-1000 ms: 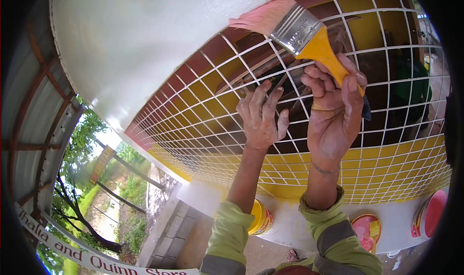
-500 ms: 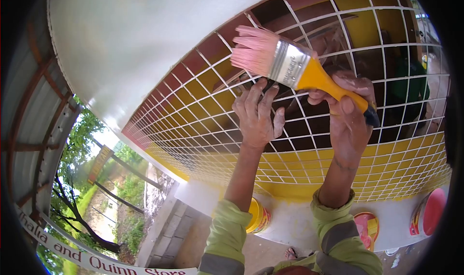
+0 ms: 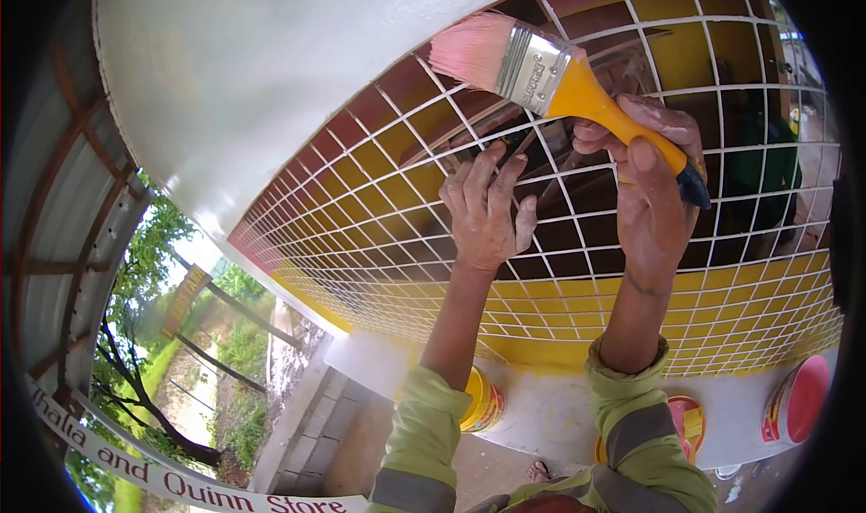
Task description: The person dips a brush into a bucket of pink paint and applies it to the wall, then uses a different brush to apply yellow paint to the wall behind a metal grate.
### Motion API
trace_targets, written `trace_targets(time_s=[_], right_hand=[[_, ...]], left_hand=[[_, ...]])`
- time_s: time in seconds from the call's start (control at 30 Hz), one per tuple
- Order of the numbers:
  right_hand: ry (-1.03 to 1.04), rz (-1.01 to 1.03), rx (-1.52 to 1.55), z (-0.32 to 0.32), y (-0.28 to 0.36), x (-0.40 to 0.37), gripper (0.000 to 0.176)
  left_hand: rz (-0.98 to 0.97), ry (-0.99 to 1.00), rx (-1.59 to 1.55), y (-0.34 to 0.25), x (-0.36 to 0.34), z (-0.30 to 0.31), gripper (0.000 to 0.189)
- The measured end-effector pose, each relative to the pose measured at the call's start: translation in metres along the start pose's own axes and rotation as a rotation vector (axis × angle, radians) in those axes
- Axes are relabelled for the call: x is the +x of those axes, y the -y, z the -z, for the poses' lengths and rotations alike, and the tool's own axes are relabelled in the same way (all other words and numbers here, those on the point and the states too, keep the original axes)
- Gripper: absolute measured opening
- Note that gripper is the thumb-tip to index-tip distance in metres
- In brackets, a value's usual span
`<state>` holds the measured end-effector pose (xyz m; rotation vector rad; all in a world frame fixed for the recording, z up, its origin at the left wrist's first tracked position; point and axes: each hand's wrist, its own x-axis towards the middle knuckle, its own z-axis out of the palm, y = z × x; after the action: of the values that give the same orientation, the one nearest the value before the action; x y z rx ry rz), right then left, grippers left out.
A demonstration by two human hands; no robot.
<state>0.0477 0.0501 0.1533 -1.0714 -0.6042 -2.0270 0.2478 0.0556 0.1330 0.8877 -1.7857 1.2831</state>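
Observation:
A wide paintbrush [image 3: 591, 100] with pink-coated bristles, a metal ferrule and a yellow handle with a dark end is held in my right hand [image 3: 654, 166]. My fingers wrap round the lower handle, and the bristles overlap the top edge of the white wire grille [image 3: 577, 215], beside the white surface above it [image 3: 271, 62]. To the left, my left hand [image 3: 483, 206] rests with its fingertips at the grille wires, fingers extended and thumb apart. Whitish paint marks show on both hands.
Behind the grille are yellow and reddish panels and dark gaps. Below stand a yellow bucket [image 3: 484, 400], a container with pink paint [image 3: 687, 423] and a pink-lined bucket [image 3: 798, 400]. A lettered sign [image 3: 180, 477] curves along the lower left, near trees and a metal roof [image 3: 54, 197].
The paintbrush head has moved up towards the top edge of the grille, and its splayed bristles now lie closer together. My left hand stays nearly in place at the wires.

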Motion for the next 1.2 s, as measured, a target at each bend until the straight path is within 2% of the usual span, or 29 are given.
trace_targets(time_s=[0.23,0.33,0.43,1.0,1.2], right_hand=[[-0.004,0.018,0.007,-0.001,-0.005,-0.001,0.028],[-0.028,0.052,0.038,-0.004,-0.006,0.000,0.028],[-0.047,0.039,0.025,-0.007,-0.007,-0.002,0.029],[-0.105,0.086,0.087,0.001,-0.011,-0.002,0.036],[-0.166,0.121,0.167,0.010,-0.005,0.002,0.036]], left_hand=[[0.006,0.011,0.005,0.000,0.000,0.001,0.041],[-0.016,-0.068,0.003,-0.001,0.004,-0.001,0.040],[0.011,-0.001,0.015,-0.001,0.000,0.000,0.041],[0.015,-0.004,0.000,-0.001,0.001,0.001,0.039],[0.000,-0.070,-0.006,-0.003,0.004,-0.001,0.040]])
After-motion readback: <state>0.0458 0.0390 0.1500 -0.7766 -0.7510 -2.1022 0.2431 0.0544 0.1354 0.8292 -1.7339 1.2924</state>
